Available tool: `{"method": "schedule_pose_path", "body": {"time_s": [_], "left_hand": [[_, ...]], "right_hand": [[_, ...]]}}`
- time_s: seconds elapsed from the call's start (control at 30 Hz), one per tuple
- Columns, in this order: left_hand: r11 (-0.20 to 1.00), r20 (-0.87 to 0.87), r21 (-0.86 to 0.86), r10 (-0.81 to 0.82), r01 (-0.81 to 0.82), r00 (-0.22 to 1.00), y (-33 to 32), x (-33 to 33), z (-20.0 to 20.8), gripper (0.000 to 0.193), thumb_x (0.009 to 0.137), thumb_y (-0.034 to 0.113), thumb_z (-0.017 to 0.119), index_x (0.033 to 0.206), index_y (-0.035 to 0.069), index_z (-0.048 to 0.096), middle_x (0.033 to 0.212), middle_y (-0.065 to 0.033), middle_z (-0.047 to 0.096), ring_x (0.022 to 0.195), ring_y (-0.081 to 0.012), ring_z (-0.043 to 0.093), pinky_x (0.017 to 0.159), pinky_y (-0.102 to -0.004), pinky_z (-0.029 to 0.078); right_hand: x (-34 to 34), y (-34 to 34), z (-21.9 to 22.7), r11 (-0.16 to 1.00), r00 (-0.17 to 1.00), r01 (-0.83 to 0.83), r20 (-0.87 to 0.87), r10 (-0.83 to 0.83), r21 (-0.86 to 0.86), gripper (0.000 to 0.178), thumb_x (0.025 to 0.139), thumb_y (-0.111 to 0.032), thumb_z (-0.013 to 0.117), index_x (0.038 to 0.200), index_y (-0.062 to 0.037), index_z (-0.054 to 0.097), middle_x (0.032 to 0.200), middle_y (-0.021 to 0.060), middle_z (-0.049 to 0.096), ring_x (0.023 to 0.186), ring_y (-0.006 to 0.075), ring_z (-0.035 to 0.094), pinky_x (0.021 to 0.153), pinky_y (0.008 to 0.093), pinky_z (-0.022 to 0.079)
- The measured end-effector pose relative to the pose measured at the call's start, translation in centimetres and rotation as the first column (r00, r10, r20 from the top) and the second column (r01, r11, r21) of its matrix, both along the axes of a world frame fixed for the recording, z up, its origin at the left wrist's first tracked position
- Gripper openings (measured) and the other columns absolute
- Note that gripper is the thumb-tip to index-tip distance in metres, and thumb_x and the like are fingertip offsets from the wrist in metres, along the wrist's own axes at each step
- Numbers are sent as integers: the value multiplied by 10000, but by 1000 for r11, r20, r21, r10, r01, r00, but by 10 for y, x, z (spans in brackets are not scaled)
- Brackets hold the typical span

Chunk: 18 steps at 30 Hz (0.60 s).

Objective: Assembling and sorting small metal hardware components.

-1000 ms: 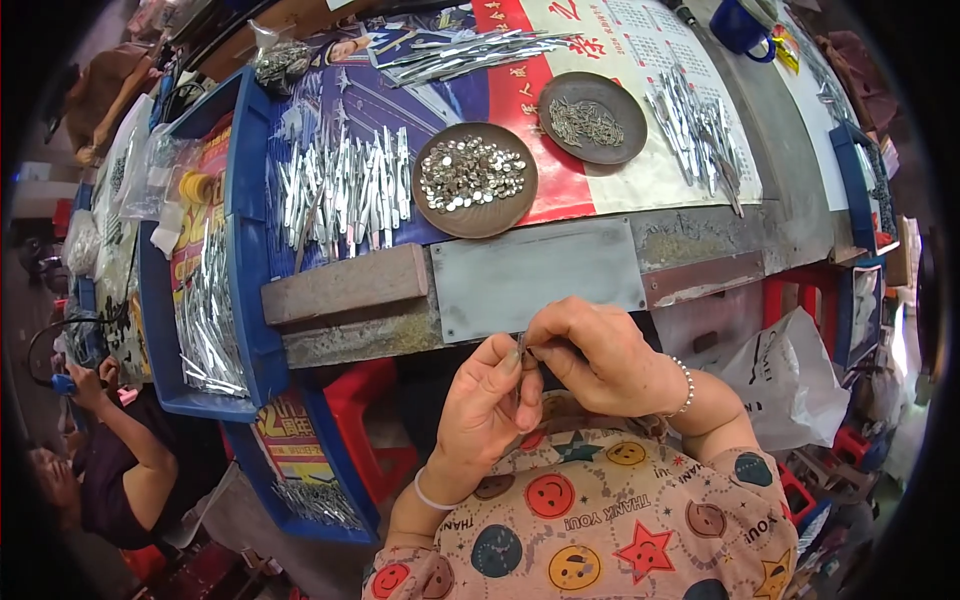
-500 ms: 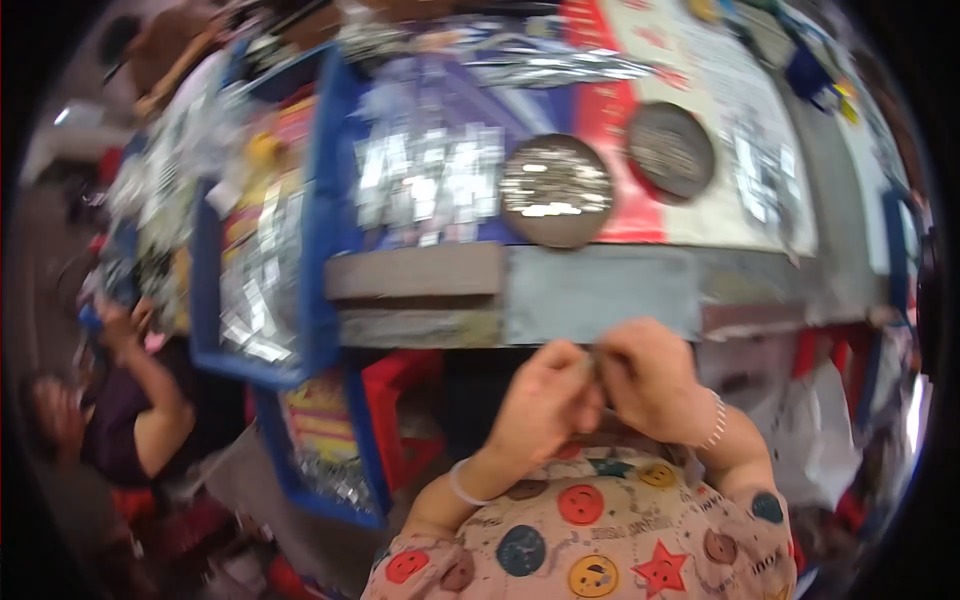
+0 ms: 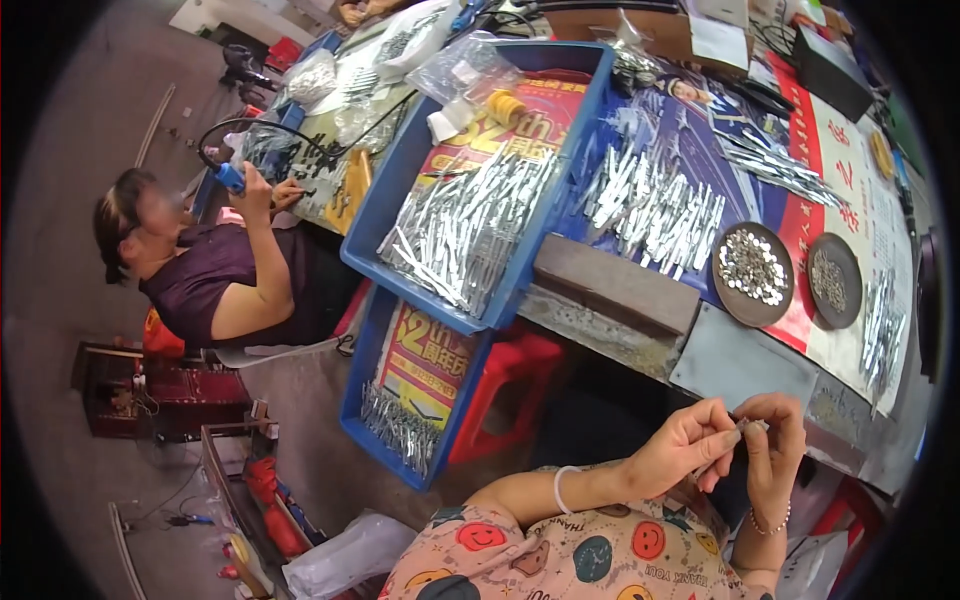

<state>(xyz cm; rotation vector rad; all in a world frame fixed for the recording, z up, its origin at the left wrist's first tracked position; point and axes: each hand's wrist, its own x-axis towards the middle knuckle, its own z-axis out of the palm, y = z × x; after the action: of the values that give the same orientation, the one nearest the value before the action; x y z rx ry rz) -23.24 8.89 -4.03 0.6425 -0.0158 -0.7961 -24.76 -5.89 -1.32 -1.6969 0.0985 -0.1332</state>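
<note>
My left hand (image 3: 686, 448) and my right hand (image 3: 774, 446) meet at the near edge of the bench, both with fingers pinched together. Between the fingertips shows a bit of a small pale object, too covered to name. Just beyond them lies a flat grey metal plate (image 3: 745, 355). A round dish (image 3: 735, 306) of small shiny discs stands past the plate, and a second dish (image 3: 830, 318) with tiny metal pieces sits to its right. Thin silvery metal strips (image 3: 655, 210) are spread on the blue sheet at the left.
A blue tray (image 3: 487, 318) of metal strips stands left on the bench, above a lower blue tray (image 3: 465, 405) beside a red stool (image 3: 510, 385). A brown block (image 3: 615, 285) lies along the edge. A co-worker (image 3: 225, 270) at far left holds a blue tool (image 3: 231, 178).
The view has swung to the left, so the bench and my hands now appear further right and the co-worker shows fully. My hands stay together, fingers pinched.
</note>
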Motion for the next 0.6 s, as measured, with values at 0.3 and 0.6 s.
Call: {"method": "schedule_pose_path", "body": {"time_s": [0.3, 0.6], "left_hand": [[1000, 2, -9, -1, 1, 1000, 5, -4, 1, 152, 972, 199, 502, 907, 67, 463, 687, -24, 559, 522, -65, 510, 478, -180, 431], [997, 20, 42, -71, 70, 997, 5, -5, 0, 124, 974, 181, 493, 925, 70, 464, 716, -32, 575, 543, -77, 530, 494, -186, 430]], "right_hand": [[-7, 12, -4, 916, 953, 10, 280, 112, -401, 97, 807, 76, 512, 838, -11, 480, 773, 146, 558, 651, 237, 533, 589, 312, 429], [-12, 1, -4, 917, 964, -10, 239, 115, -400, 110, 768, 59, 557, 815, -25, 505, 744, 124, 568, 636, 260, 546, 579, 329, 440]]}}
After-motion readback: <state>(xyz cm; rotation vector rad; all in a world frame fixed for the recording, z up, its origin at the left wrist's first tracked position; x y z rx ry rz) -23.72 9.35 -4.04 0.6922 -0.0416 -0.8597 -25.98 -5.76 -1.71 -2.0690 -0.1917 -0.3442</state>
